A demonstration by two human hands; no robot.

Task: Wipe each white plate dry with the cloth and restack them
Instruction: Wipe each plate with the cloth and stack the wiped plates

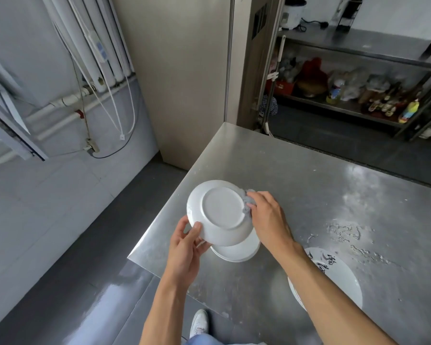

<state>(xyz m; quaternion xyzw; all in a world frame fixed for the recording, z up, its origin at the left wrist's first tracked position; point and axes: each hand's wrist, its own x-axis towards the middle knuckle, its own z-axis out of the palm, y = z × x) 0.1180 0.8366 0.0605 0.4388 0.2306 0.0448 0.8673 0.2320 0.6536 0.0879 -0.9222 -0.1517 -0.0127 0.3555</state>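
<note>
The left hand (184, 247) grips the near rim of a white plate (222, 210), held upside down above the steel table (309, 175). The right hand (266, 217) curls around a grey cloth (246, 204), pressing it to the plate's right edge. A stack of white plates (237, 252) sits just below, and a plate with black writing (339, 277) lies near the right forearm

Steel table (309, 185), wall pipes (92, 46), shelf (334, 108) of bottles (408, 112), perhaps a rice cooker (292, 13)
</note>
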